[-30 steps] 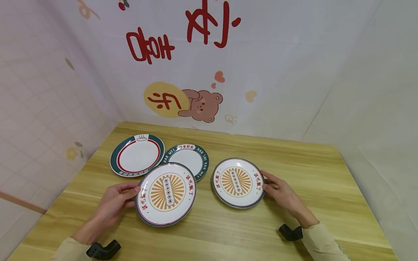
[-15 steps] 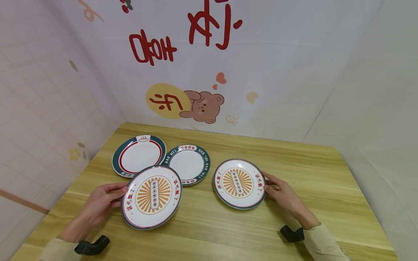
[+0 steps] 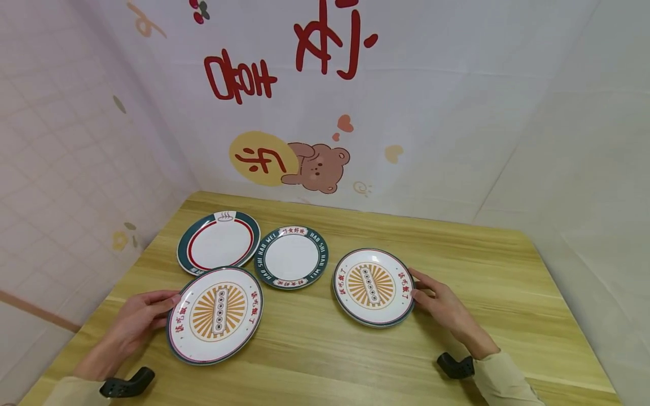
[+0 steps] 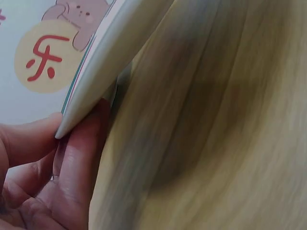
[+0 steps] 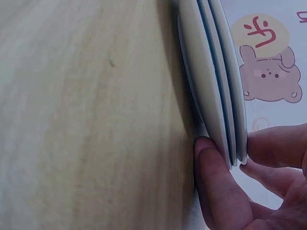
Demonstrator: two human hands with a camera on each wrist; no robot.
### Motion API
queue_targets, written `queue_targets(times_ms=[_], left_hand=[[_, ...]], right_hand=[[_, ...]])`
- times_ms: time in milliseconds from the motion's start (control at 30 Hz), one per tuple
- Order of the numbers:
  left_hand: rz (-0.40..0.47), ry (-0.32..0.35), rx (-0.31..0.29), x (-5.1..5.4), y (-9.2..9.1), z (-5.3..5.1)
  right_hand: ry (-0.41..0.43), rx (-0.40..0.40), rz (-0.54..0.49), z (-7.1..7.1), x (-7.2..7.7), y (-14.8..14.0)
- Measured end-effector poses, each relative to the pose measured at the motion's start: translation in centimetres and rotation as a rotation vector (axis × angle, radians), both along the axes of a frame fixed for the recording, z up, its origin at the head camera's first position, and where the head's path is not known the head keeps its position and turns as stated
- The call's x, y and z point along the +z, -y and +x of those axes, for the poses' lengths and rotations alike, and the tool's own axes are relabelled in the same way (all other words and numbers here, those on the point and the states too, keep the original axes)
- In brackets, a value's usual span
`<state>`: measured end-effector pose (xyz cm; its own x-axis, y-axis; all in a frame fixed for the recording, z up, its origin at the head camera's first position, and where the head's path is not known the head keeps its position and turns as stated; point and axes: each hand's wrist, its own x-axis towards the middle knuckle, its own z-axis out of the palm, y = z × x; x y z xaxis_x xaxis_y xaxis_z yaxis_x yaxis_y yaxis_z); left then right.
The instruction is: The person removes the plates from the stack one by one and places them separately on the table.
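My left hand [image 3: 133,324] pinches the left rim of a white plate with an orange sunburst [image 3: 215,314]. In the left wrist view that plate [image 4: 103,62] is tilted above the wood, thumb on one face and fingers [image 4: 79,158] beneath. On the right, my right hand [image 3: 444,304] grips the edge of a similar sunburst plate [image 3: 373,287]. The right wrist view shows several stacked plates [image 5: 216,81] there, between the thumb and fingers [image 5: 218,177] of my right hand [image 5: 259,191].
A green-rimmed plate with a red ring [image 3: 220,242] lies at the back left of the wooden table [image 3: 325,361], partly overlapped in view by the held plate. Beside it is a green plate with white lettering [image 3: 291,257]. A printed cloth [image 3: 431,113] hangs behind.
My left hand has carried its sunburst plate leftward and slightly toward me, uncovering the lettered green plate. My right hand keeps its grip, nearly still.
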<state>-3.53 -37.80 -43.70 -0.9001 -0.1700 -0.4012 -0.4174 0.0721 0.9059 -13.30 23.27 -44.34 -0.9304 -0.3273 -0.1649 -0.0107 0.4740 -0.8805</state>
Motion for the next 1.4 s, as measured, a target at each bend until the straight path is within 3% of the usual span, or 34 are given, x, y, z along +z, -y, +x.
queue_targets(times_ms=[300, 700, 867, 1167, 1400], left_hand=[[0.001, 0.001, 0.002, -0.7, 2.5, 0.4], [-0.046, 0.003, -0.041, -1.0, 5.1, 0.2], [-0.096, 0.02, -0.071, -0.8, 6.2, 0.1], [-0.165, 0.074, -0.067, -0.2, 7.2, 0.0], [-0.264, 0.06, -0.072, -0.3, 7.3, 0.1]], right_hand=[[-0.001, 0.003, -0.004, 0.0, 0.0, 0.1], [-0.011, -0.012, -0.03, -0.1, -0.3, -0.1], [-0.016, -0.015, -0.021, -0.1, -0.3, 0.0], [-0.003, -0.002, -0.019, -0.3, -0.1, 0.1], [-0.011, -0.006, 0.002, -0.2, -0.2, 0.0]])
